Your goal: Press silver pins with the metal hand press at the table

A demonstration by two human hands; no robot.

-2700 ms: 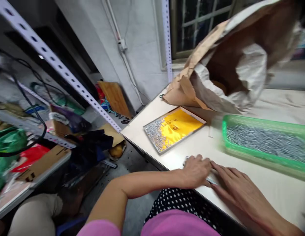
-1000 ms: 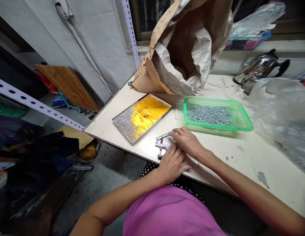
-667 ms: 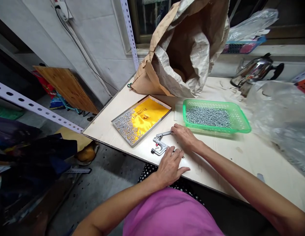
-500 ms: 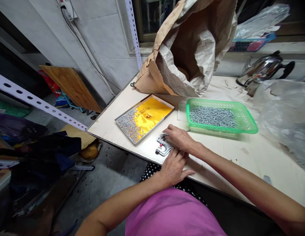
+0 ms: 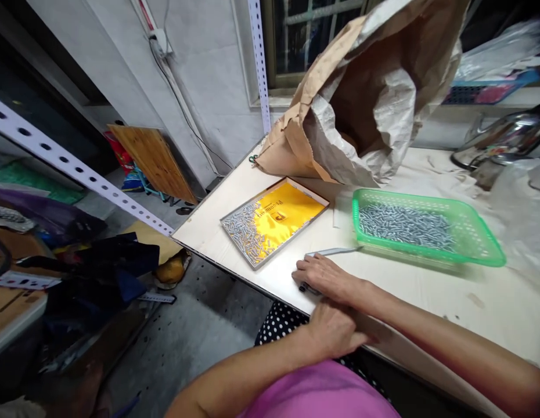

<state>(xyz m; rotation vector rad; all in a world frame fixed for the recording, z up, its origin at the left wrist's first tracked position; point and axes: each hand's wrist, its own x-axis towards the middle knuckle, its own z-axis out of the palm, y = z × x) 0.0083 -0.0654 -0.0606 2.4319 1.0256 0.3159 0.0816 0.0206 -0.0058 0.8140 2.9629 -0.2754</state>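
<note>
My right hand (image 5: 326, 277) lies palm down on a metal hand tool (image 5: 335, 251) near the table's front edge, fingers closed over its body. Only the tool's thin handle shows, pointing toward the green basket (image 5: 492, 255). My left hand (image 5: 335, 334) is curled at the table edge, just below my right wrist; its fingertips are hidden. A shallow tray with a yellow lining (image 5: 291, 209) lies to the left of the hands, with several small metal pieces heaped at its near end. The green basket holds many more of them.
A big brown paper sack (image 5: 370, 98) stands open at the back of the pale table (image 5: 427, 290). A steel kettle (image 5: 505, 139) and clear plastic bag (image 5: 526, 203) are at the right. A perforated shelf rail (image 5: 78, 168), clutter and a wooden board (image 5: 152, 157) fill the left.
The tool has been drawn closer to the table edge and my right hand now covers its body. My left hand has slid back and curled under my right wrist. The view shifted left.
</note>
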